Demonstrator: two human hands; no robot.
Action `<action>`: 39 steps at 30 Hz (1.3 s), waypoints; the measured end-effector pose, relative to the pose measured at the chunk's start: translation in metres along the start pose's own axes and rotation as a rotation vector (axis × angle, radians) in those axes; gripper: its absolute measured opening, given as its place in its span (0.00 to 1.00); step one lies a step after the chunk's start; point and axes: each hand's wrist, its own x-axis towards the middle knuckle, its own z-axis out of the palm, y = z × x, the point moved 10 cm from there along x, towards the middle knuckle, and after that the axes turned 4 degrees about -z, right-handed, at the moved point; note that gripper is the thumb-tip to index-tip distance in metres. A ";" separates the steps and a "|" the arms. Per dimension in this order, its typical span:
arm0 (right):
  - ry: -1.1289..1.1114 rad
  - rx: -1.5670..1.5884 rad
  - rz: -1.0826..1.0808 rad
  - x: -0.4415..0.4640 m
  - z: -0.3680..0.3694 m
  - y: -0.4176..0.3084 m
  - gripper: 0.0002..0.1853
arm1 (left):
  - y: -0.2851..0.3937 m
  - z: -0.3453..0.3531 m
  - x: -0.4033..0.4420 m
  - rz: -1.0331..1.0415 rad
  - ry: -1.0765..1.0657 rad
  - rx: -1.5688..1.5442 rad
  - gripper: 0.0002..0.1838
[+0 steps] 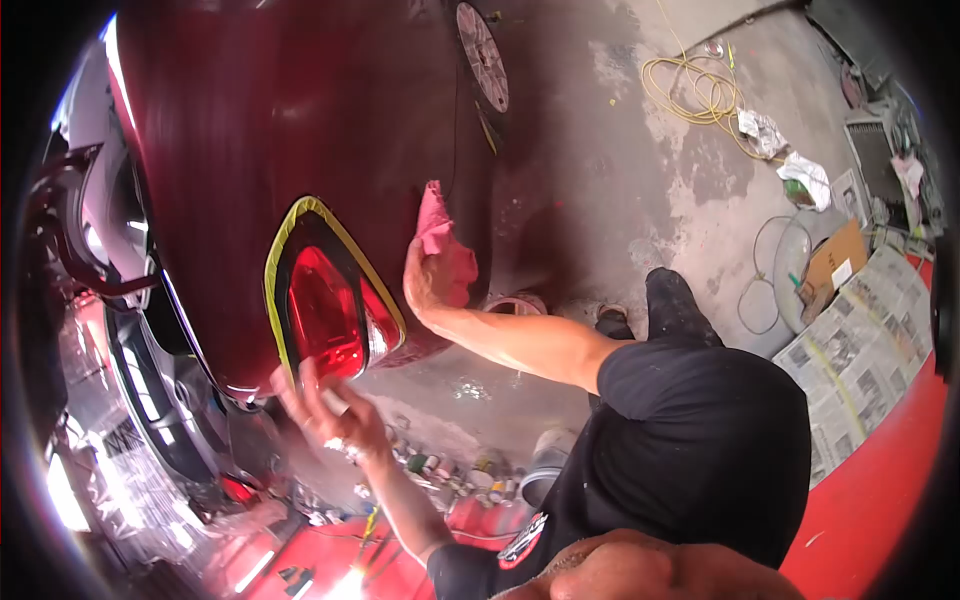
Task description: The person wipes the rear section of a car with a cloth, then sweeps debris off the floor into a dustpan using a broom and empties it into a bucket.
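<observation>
A dark red car body [215,130] fills the upper left. Set into it is a red tail light [325,310], edged with yellow-green masking tape [272,285]. My right hand [422,280] holds a crumpled pink cloth [436,225] against or just over the panel to the right of the light. Near the light's lower end is my left hand [335,410], blurred, its fingers apart and nothing seen in them. Whether its fingertips touch the car cannot be made out. Something shiny circles the left wrist.
Coiled yellow hose [700,95] and crumpled wrappings [803,178] lie on the grey floor. Newspaper sheets [860,360] are at the right. Below stand a bucket [545,470] and several small cans [480,478]. Another vehicle's parts [150,390] are at the left.
</observation>
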 end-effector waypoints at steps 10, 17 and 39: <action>0.072 -0.185 0.069 0.131 -0.029 0.086 0.29 | -0.036 0.049 0.017 0.304 0.027 0.482 0.35; -0.124 0.595 0.853 0.250 0.021 0.177 0.41 | -0.052 0.057 0.016 0.248 -0.051 0.456 0.35; -1.057 -0.706 -1.148 0.004 -0.003 -0.044 0.33 | -0.049 0.057 0.022 0.176 -0.092 0.401 0.34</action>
